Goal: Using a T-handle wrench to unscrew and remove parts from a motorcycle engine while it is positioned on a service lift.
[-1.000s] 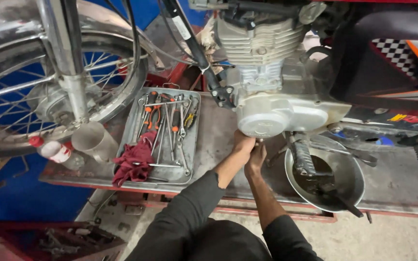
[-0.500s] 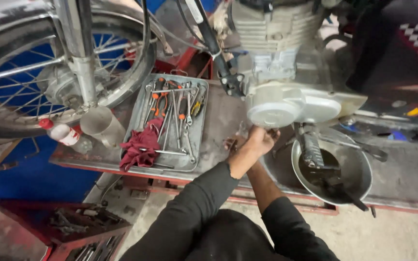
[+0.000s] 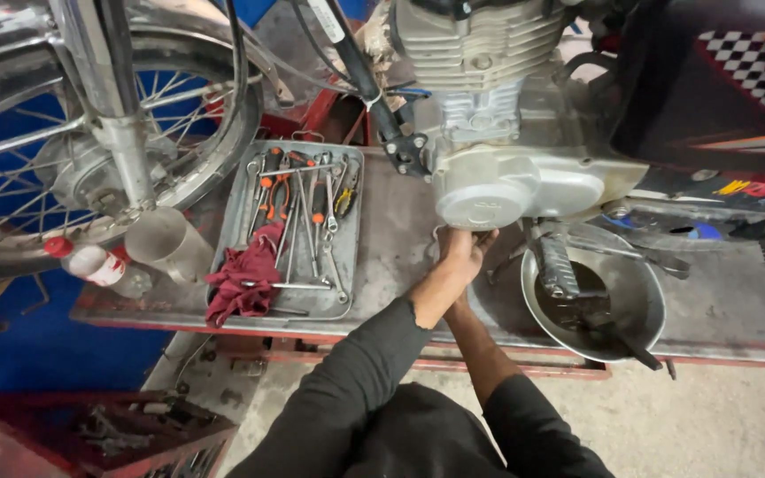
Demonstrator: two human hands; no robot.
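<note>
A person in dark sleeves reaches up from the bottom centre of the frame with both hands to the underside of a motorcycle's round silver engine cover (image 3: 489, 199), which sits just above centre. The left hand (image 3: 460, 252) is pressed against the cover's lower edge, its fingers curled up under it; whether it grips anything cannot be told. The right hand is hidden behind the left, only its forearm (image 3: 480, 345) showing, so its state cannot be told either. The motorcycle stands on a worn metal tabletop (image 3: 391, 257). Left of the hands lies a grey tool tray (image 3: 347, 305) holding wrenches, orange-handled pliers (image 3: 276, 190) and a crumpled red rag (image 3: 245, 279). Right of the hands sits a round metal pan (image 3: 644, 323) of dark oil. The spoked front wheel (image 3: 90, 150) fills the upper left.
</note>
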